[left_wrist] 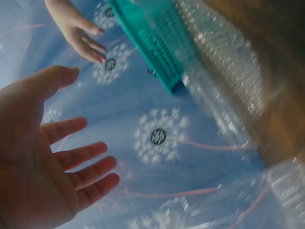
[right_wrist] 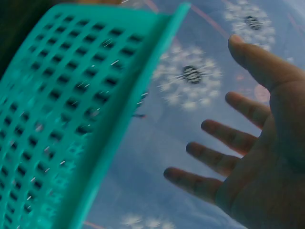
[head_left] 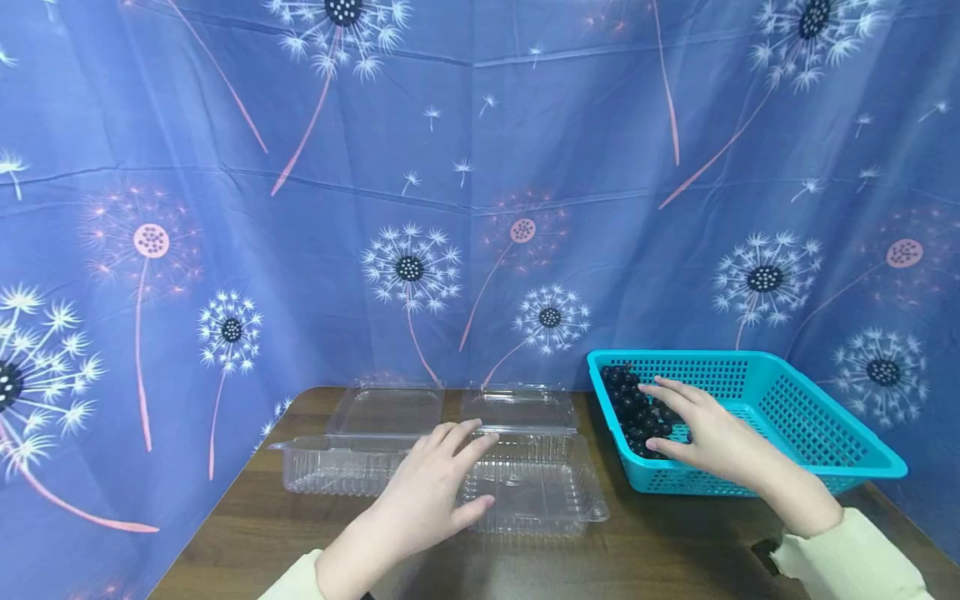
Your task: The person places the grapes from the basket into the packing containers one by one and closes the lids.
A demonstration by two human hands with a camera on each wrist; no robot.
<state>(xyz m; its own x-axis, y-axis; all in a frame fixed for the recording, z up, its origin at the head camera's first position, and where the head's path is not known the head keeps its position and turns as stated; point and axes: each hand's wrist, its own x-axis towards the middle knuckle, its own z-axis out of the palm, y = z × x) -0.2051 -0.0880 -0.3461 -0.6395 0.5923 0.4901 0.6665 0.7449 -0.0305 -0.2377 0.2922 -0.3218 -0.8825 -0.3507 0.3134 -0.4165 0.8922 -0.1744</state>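
My left hand (head_left: 435, 483), fingers spread, hovers over two lidded clear plastic boxes. The left box (head_left: 337, 471) and the right box (head_left: 532, 487) stand side by side with their lids folded back. In the left wrist view that palm (left_wrist: 38, 176) holds nothing. Over a turquoise basket (head_left: 750, 482) reaches my right hand (head_left: 712, 433), its fingers apart. Black grapes (head_left: 628, 396) lie at the basket's left end, partly behind this hand. The right wrist view has the bare palm (right_wrist: 271, 157) beside the basket's perforated wall (right_wrist: 71, 86).
The wooden table (head_left: 232, 517) carries the boxes and the basket. Behind it hangs a blue curtain (head_left: 300, 250) with a dandelion print. The box lids (head_left: 390, 408) lean back near the curtain. A small dark object (head_left: 765, 554) lies by the right sleeve.
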